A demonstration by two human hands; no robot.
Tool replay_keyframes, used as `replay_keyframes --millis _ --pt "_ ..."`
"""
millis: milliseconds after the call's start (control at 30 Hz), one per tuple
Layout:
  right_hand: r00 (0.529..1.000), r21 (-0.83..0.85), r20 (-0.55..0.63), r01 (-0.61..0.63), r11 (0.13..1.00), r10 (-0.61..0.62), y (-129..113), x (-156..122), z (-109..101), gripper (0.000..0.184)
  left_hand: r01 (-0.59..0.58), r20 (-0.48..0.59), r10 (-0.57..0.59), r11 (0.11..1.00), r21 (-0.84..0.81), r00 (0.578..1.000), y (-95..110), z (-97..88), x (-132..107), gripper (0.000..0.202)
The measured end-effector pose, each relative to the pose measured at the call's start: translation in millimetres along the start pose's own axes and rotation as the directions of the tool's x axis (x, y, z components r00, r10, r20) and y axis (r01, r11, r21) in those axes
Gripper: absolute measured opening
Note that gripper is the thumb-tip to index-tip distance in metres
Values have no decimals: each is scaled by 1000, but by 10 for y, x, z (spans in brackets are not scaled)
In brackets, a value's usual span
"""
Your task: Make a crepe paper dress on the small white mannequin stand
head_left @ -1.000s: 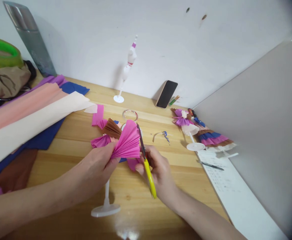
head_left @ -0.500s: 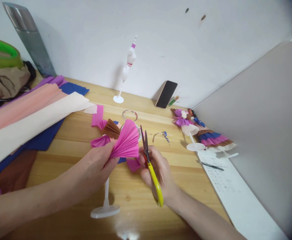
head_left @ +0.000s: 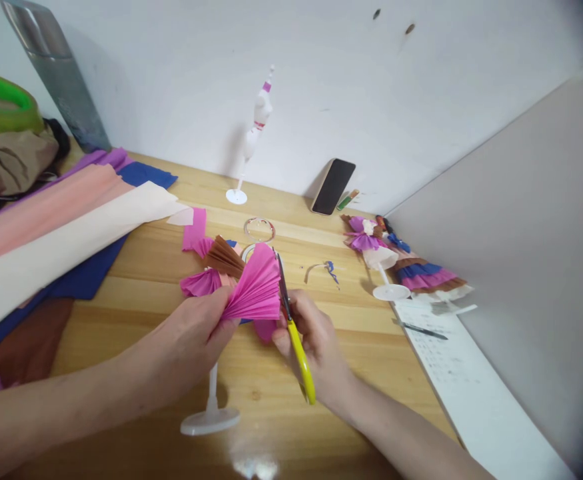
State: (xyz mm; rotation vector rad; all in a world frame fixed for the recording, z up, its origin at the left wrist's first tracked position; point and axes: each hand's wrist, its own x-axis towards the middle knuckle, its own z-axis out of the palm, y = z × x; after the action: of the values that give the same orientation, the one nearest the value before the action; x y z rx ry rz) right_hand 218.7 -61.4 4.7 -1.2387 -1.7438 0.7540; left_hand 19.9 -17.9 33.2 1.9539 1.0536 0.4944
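Observation:
Pinched in my left hand point(head_left: 201, 320) is a fan of pleated pink crepe paper point(head_left: 256, 287), spread out toward the right. My right hand point(head_left: 316, 340) grips yellow-handled scissors point(head_left: 298, 353), their dark blades at the fan's wide right edge. Whether the blades have paper between them I cannot tell. Behind the fan lie a pleated brown piece point(head_left: 224, 257) and another pink pleated piece point(head_left: 202, 283). Below my left hand a white stand with a round base point(head_left: 211, 421) shows; its upper part is hidden.
Crepe paper sheets point(head_left: 61, 230) in several colours cover the left side, near a flask point(head_left: 64, 87). At the back are a white doll form point(head_left: 258, 127) and a phone point(head_left: 334, 187). To the right stand a paper-dressed form point(head_left: 366, 233) and a pen point(head_left: 425, 331) on written paper.
The scissors have moved left, from beside the pink fan to right against its edge. My left hand and the fan have hardly moved.

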Motion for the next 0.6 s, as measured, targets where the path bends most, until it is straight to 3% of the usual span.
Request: replay_keyframes --millis 233,600 --pt "998 -73 -57 33 997 -37 55 12 10 29 -37 -26 35 997 -64 999 -20 -2 2 19" --pt "998 65 -47 32 997 -29 9 11 -16 28 23 -9 -23 998 -64 1000 -27 -18 13 20"
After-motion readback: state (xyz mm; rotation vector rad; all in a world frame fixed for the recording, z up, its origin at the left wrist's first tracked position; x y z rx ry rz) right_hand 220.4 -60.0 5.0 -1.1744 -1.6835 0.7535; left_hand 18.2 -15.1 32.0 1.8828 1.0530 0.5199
